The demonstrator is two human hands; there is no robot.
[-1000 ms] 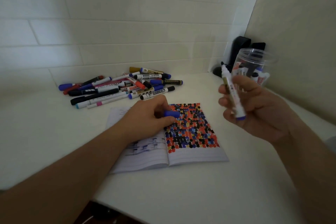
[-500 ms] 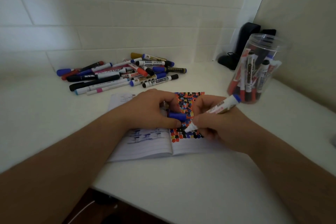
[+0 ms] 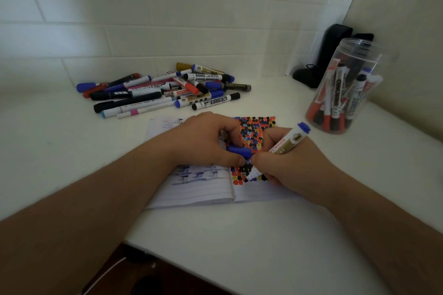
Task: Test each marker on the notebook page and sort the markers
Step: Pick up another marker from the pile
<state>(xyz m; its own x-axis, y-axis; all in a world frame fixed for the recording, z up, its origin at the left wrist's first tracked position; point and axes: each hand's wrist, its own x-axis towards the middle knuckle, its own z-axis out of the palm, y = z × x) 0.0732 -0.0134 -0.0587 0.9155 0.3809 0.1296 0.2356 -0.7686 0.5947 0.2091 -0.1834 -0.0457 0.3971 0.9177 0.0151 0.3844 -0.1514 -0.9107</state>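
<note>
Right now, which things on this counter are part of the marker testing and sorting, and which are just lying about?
Part of the job:
- marker in the right hand, tip down on the notebook
- blue cap held by the left hand
- pile of markers
- clear jar with markers standing in it

Just lying about:
- dark objects in the corner behind the jar

Single head-worn view, looking forward and down, close over the white counter, wall corner behind
</note>
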